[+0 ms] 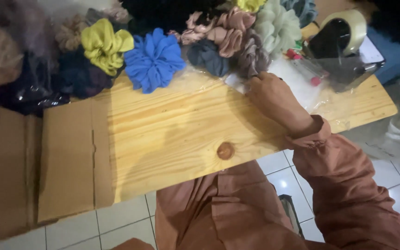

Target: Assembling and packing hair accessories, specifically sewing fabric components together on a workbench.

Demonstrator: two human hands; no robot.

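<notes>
My right hand reaches across the wooden board to its far edge, fingers curled down onto the mauve scrunchie that lies there, touching the grey-blue scrunchie and the dusty-pink scrunchies. The fingertips are buried in the fabric, so I cannot tell whether they have pinched it or only rest on it. To do this well, I judge I should gather one scrunchie's folds alone and lift straight up, so the neighbours (all pressed together) do not drag along, and keep my wrist off the clear plastic sheet just beside it.

My left hand is nowhere in view. The tape dispenser near the far right corner is cut by the frame's top, the dark heap at the far left is blurred beyond telling, and the small red bits under the plastic are too small to name.
</notes>
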